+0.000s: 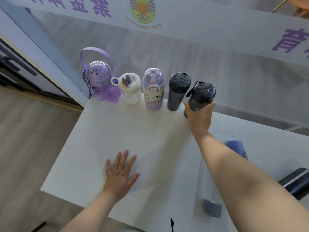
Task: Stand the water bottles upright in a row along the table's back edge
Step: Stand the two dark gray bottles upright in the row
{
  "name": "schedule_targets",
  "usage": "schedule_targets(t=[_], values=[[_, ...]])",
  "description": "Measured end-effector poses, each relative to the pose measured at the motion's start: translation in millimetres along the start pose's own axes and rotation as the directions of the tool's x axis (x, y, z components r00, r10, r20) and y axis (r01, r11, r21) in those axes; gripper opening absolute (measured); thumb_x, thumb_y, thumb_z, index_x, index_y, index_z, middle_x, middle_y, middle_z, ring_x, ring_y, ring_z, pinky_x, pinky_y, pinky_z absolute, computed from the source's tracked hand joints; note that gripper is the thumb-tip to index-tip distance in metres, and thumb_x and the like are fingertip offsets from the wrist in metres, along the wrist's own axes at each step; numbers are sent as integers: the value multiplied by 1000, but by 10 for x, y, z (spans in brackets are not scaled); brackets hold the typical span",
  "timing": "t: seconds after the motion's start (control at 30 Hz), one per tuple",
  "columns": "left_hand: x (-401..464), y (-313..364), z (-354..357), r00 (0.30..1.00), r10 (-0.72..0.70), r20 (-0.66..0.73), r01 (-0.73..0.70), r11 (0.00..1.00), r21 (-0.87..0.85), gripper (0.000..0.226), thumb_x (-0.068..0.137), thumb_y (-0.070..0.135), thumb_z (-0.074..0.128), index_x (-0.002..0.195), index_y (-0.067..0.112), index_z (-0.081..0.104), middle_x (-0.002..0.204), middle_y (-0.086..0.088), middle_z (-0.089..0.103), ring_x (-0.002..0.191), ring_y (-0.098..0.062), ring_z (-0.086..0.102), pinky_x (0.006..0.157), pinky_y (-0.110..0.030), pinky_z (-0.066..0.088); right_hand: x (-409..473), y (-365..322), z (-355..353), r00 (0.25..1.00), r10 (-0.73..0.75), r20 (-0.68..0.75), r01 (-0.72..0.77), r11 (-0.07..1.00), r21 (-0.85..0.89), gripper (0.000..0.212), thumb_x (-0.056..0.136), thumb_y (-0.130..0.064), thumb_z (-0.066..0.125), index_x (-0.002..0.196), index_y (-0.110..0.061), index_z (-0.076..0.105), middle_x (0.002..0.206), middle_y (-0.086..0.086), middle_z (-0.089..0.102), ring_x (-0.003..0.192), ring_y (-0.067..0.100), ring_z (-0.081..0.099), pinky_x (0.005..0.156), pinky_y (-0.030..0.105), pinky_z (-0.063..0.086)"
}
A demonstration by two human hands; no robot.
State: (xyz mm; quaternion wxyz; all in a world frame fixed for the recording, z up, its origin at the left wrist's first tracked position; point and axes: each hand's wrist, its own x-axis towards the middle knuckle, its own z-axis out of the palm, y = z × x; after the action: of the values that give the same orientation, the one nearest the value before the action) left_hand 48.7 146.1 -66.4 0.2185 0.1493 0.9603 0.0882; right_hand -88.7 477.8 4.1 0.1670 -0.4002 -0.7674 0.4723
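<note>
Along the back edge of the white table several bottles stand upright in a row: a purple bear-shaped bottle with a loop handle, a clear bottle with a white lid, a purple cartoon bottle and a dark grey bottle. My right hand grips a second dark grey bottle at the row's right end, slightly tilted. My left hand rests flat on the table with fingers spread. A clear bottle with a grey-blue cap lies on the table, partly hidden by my right forearm.
A blue bottle lies behind my right forearm, and a dark cylindrical bottle lies at the right edge. A glass wall with purple lettering runs behind the table. Wood floor lies to the left.
</note>
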Motion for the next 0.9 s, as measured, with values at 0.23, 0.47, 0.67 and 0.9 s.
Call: schedule_targets(t=[0.23, 0.47, 0.67, 0.9], values=[[-10, -17, 11, 1000, 8, -15, -8, 1000, -9, 70, 85, 74, 1, 148, 45, -3, 154, 21, -27, 144, -11, -21, 113, -51, -17, 43, 92, 2, 999, -32, 38, 35, 996, -83, 80, 60, -57, 78, 118, -25, 33, 115, -8, 43, 109, 14, 46, 81, 36, 41], [-2, -20, 19, 1000, -14, 7, 14, 1000, 25, 71, 81, 76, -5, 146, 48, -10, 158, 12, -20, 141, -8, -28, 111, -47, -23, -249, 420, -381, 978, -88, 190, 114, 985, -128, 80, 77, -41, 75, 138, -15, 31, 139, 6, 37, 127, 24, 38, 103, 37, 37], [11, -40, 25, 1000, -24, -10, 24, 999, 24, 76, 76, 79, -13, 145, 48, -12, 156, 13, -23, 141, -5, -27, 110, -46, -21, -657, 783, -1184, 819, -379, 430, 525, 798, -296, 30, 91, -6, 57, 120, -13, 55, 128, 6, 51, 121, 24, 47, 103, 31, 38], [21, -32, 44, 1000, -21, -16, 21, 1000, -3, 77, 76, 81, -4, 146, 49, -7, 156, 14, -20, 143, -7, -20, 110, -45, -20, -1109, 1091, -1823, 642, -116, 758, 690, 518, -505, 75, 78, 18, 39, 138, -29, 42, 159, -3, 18, 147, 20, 4, 120, 36, 6]])
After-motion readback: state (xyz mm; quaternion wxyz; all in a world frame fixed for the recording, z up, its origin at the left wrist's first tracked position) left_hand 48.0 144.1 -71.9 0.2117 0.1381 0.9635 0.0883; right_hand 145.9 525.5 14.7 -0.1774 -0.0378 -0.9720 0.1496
